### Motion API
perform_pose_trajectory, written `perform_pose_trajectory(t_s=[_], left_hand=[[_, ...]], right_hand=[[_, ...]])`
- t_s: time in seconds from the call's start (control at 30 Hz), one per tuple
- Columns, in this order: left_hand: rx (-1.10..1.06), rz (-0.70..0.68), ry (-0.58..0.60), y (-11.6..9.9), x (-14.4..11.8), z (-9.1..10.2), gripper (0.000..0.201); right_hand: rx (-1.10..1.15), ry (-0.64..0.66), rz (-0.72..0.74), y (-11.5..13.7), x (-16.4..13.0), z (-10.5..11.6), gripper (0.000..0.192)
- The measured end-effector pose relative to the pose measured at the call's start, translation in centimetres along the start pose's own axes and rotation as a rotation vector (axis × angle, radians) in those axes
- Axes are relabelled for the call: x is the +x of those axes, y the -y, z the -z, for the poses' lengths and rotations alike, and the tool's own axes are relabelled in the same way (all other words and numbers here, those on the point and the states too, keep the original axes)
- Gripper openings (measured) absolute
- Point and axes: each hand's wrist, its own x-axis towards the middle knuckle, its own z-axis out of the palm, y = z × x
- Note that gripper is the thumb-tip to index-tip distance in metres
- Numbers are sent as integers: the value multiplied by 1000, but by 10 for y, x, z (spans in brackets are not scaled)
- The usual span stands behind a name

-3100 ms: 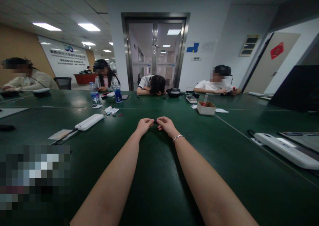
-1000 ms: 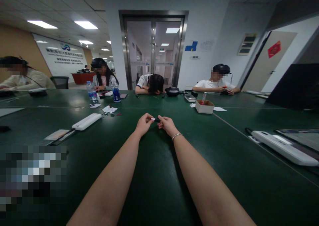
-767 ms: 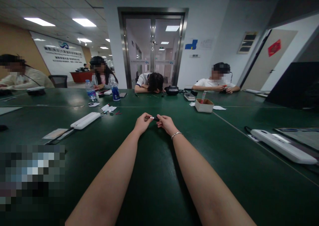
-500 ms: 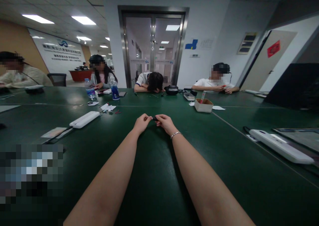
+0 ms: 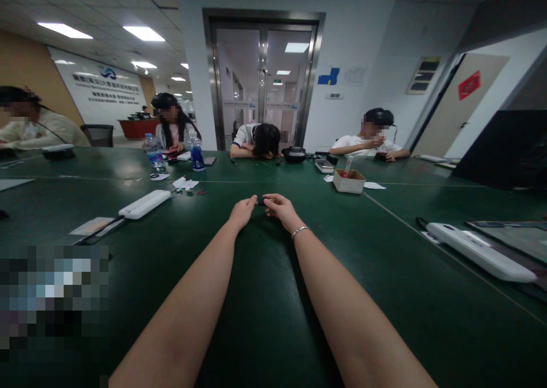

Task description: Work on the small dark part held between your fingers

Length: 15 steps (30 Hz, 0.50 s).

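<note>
Object: small dark object (image 5: 260,201), tiny, detail too small to tell.
Place: just above the green worktop (image 5: 265,297), 12 o'clock from the person.
Left hand (image 5: 243,212): fingers pinch its left end.
Right hand (image 5: 278,208): fingers pinch the right end.

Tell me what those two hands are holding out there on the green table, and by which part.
A small dark object, pinched between the left hand and the right hand, one at each end. It is too small to identify.

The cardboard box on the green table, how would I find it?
Start at the glass double door, then drop to the green table. The cardboard box sits right of centre, before the person in white. It is the only brown open-topped thing, with a red-tipped stick poking out.
</note>
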Motion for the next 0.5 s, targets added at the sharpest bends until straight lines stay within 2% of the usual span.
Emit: perform_pose_trajectory(t_s=[0.2,0.3,0.4,0.5], left_hand=[[48,94,-55,0,1,0,55],[-14,-6,-58,5,3,-5,46],[-114,-114,-50,10,5,-9,27],[-228,-104,33,12,6,-11,24]], right_hand=[[-40,22,20,1,-1,-2,30],[-1,6,-5,-1,2,0,24],[52,-50,-45,-2,3,2,19],[62,-72,-59,-3,3,3,16]])
